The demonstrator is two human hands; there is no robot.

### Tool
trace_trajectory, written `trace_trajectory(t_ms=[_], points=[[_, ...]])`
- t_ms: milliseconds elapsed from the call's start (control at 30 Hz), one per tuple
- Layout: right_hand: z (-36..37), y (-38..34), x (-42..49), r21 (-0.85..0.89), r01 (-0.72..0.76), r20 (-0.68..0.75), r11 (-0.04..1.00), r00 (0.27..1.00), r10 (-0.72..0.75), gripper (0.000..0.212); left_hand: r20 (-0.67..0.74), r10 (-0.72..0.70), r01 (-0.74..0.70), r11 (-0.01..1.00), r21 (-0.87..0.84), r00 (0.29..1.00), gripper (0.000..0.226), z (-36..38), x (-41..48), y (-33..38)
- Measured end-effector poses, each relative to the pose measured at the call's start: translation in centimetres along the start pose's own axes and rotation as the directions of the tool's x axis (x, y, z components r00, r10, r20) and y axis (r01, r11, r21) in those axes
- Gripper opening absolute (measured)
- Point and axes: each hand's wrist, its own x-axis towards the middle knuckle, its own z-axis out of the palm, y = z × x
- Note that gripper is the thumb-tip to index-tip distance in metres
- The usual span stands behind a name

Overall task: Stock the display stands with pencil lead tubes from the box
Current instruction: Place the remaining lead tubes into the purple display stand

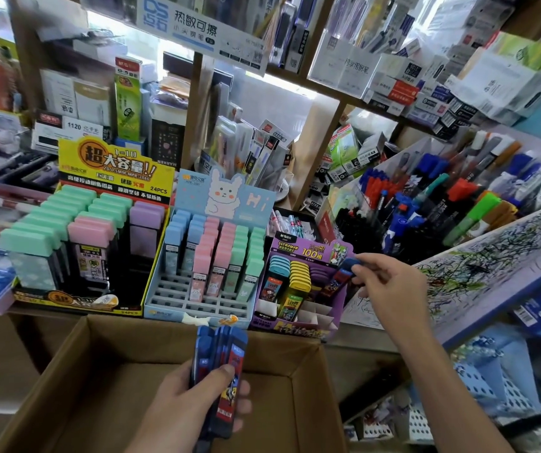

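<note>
1. Crowded stationery shelves (354, 103) filled the background beyond both hands, packed with boxed refills, pens and packets.
2. The left hand (190, 407) was low and central, fingers and thumb curled tightly round a bundle of dark blue pencil lead tubes (230, 358), the thumb lying across the front tube.
3. An open cardboard box (99, 371) sat beneath and around that hand, its near flaps spread outward.
4. The right hand (390, 286) was reached forward, higher than the left and off to its right, pinching a single blue-capped tube (344, 273) between thumb and fingertips.
5. That tube was at the right-hand column of a purple display stand (298, 253), which stood just left of the right hand; whether the tube was seated in a slot could not be told.
6. Rows of light-blue-capped and yellow-capped tubes filled the stand's left and middle columns, with white card dividers showing at its front.
7. Straight beyond the left hand stood a pale blue stand (197, 299) with a rabbit header, holding blue, pink and green tubes behind a bare grid of slots.
8. Farther left of both hands, a yellow stand (112, 165) held mint, pink and purple cases.
9. To the right of the right hand lay a scribbled test pad (498, 259), with upright pens (426, 197) beyond it.
</note>
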Motion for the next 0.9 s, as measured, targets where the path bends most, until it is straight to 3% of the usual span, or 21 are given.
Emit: trace_trajectory(t_ms=[133,367,633,900], points=[[-0.6,-0.5,0.3,-0.220,0.129,0.008,0.967,0.991,-0.131,0.018,0.002,0.001,-0.001,1.000,-0.009,1.000,0.020,0.1,-0.1,0.1],[-0.8,-1.5,1.1,-0.370,0.281,0.140,0.885,0.959,-0.246,0.014,0.015,0.002,-0.002,1.000,-0.021,1.000,0.021,0.3,-0.3,0.2],[0.6,-1.1,0.5,-0.499,0.247,0.196,0.830,0.966,-0.170,0.003,0.023,-0.007,0.007,1.000,-0.013,1.000,0.021,0.2,-0.3,0.2],[1.0,-1.1,0.0,-0.530,0.211,0.158,0.821,0.976,-0.149,0.015,0.042,0.016,-0.016,1.000,-0.002,0.999,0.024,0.3,-0.5,0.1]])
